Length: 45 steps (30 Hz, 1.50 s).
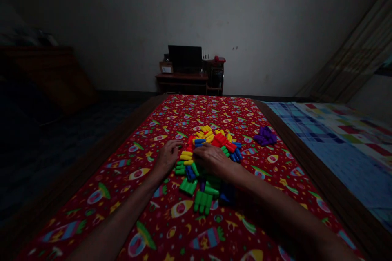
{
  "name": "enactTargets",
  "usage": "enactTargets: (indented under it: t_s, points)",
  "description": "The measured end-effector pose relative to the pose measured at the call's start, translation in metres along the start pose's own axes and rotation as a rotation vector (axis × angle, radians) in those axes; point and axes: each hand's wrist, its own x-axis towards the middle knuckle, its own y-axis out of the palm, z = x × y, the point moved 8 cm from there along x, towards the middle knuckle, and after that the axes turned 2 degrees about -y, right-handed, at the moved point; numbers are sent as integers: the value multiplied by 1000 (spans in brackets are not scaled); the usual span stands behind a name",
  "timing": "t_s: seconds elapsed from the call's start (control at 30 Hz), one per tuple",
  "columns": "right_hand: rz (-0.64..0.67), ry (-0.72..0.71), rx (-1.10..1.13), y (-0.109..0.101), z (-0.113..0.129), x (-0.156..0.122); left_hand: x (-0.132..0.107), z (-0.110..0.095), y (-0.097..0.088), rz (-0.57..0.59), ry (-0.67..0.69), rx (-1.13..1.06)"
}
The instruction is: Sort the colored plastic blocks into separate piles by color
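Observation:
A pile of bright plastic toy pieces, shaped like small joined tubes, lies on a red patterned cloth (171, 228). My right hand (214, 159) is over the middle of the pile, fingers bent down and together among the pieces; what they grip is hidden. Close to its fingertips are a blue piece (199, 142) and yellow pieces (185, 155). At the pile's left edge, my left hand (167, 157) rests with its fingers half bent and a small gap at the thumb, holding nothing I can see. Green pieces (203, 202) lie nearest to me; red ones (219, 140) are beyond the right hand.
A separate heap of purple pieces (265, 136) sits to the right on the cloth. Past the far edge stands a desk with a dark monitor (185, 58). A bed with checked covers (312, 142) is on the right, a wooden cabinet (45, 77) on the left.

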Motion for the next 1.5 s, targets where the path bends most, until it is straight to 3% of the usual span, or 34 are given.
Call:
enactTargets:
  t_s: [0.27, 0.43, 0.53, 0.7, 0.77, 0.87, 0.97, 1.1, 1.3, 1.4, 1.5]
  points:
    - [106, -12, -158, -4, 15, -9, 1, 1, 1, -20, 11, -14]
    - [147, 82, -185, 3, 12, -9, 0, -1, 1, 9, 7, -13]
    - [112, 168, -125, -11, 0, -8, 0, 0, 0, 5, -1, -11]
    - [-185, 300, 53, -77, -50, -20, 1, 4, 1, 15, -15, 3]
    - [-332, 392, 85, -105, -86, -36, 1, 4, 1, 17, -20, 3]
    - [-515, 613, -39, -140, -146, -79, 2, 4, 1, 15, -11, 5]
    - [-564, 815, -201, -155, -192, -125, 2, 2, 0, 19, 13, 4]
    - [-471, 925, -291, -148, -221, -158, 2, 4, 0, 16, 7, 1]
    - [-195, 983, -285, -132, -230, -157, 3, 4, 0, 5, 22, 4]
    - [-183, 964, -341, -143, -219, -147, 3, 5, 0, -9, 28, 0]
    - [-232, 920, -378, -158, -189, -124, 3, 5, 0, -3, 27, 4]
